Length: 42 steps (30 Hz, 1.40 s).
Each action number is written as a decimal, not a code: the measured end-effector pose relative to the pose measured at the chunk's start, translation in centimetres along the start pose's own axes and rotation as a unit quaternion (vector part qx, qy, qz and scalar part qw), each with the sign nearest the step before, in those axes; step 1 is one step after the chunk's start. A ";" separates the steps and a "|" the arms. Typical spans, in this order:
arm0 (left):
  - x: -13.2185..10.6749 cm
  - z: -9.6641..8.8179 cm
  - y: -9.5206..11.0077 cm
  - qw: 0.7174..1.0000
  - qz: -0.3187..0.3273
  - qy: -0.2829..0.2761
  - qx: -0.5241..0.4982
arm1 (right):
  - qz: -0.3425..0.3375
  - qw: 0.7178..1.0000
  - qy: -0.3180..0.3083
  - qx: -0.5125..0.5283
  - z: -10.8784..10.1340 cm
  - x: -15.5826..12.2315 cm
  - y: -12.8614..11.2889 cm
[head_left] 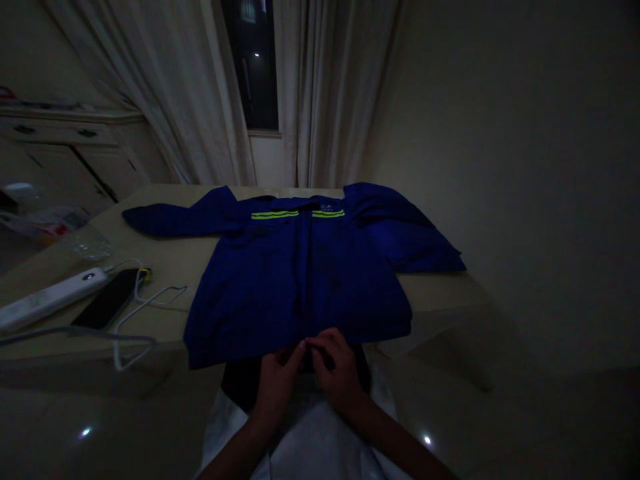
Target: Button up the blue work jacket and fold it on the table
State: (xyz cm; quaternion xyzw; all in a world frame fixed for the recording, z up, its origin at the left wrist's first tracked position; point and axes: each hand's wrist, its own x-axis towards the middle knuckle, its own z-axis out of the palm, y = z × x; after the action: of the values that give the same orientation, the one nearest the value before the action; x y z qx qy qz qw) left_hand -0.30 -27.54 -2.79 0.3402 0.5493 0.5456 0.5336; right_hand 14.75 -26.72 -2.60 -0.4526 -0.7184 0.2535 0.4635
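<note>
A blue work jacket (300,267) with yellow-green reflective stripes lies spread flat on a pale table (190,267), front up, sleeves out to both sides. Its bottom hem hangs at the near table edge. My left hand (277,380) and my right hand (337,373) meet at the middle of that hem, fingers curled and pinching the fabric where the two front panels join. The room is dim, so the fingertips are hard to make out.
On the table's left lie a white power strip (50,297), a dark phone (107,300) with white cables (150,300), a clear bag (90,243). Curtains (200,100) and a dark window (255,60) stand behind. A wall runs along the right.
</note>
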 end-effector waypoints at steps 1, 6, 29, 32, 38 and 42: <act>0.0 0.0 0.1 1.000 0.000 0.003 0.003 | -0.001 1.000 0.001 -0.001 0.0 -0.1 0.1; 0.0 0.3 0.7 1.000 0.002 -0.004 -0.014 | -0.010 1.000 0.007 -0.007 0.1 -0.2 0.1; 0.1 0.3 -0.3 1.000 -0.009 0.019 0.002 | -0.030 0.999 0.018 0.002 0.1 -0.4 0.1; 0.0 0.3 -0.1 1.000 -0.005 0.021 0.001 | 0.022 0.996 0.022 0.082 -0.1 -0.1 0.1; -0.5 0.1 0.6 0.998 -0.026 0.029 0.048 | 0.203 0.808 0.065 0.550 -2.4 3.0 -1.4; -0.5 -0.1 0.9 0.996 -0.034 0.019 0.078 | 0.274 0.753 0.105 0.588 -3.3 3.5 -1.9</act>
State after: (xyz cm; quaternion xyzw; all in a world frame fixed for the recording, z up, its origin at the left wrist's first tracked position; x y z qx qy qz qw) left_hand -0.46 -27.91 -1.81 0.3514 0.6112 0.4894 0.5132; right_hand 16.33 -24.66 1.89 -0.2919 -0.2189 0.6931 0.6216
